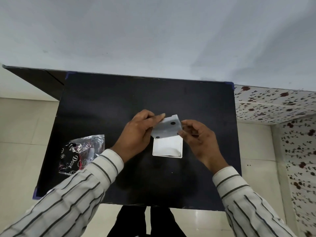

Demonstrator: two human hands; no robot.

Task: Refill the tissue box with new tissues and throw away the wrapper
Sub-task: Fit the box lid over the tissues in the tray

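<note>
Crinkled clear plastic wrapper (81, 153) with black and red print lies at the lower left of the black surface (106, 103); the word "Dove" reads on it in white script, and the smaller marks around it are too blurred to read. Just right of it, a grey-striped white sleeve (71, 190) leads up to the left hand (136, 132) at mid-frame, whose grip is pinching the left edge of a flat white plastic lid (166, 128), thumb on top and fingers beneath. That lid is tilted above the surface and shows three black round dots near its corners. Directly below it in the frame rests the open white rectangular tissue box (167, 148), its pale inside showing. Right of centre, the right hand (199, 139) has its grip curled, fingertips touching the lid's right edge.
</note>
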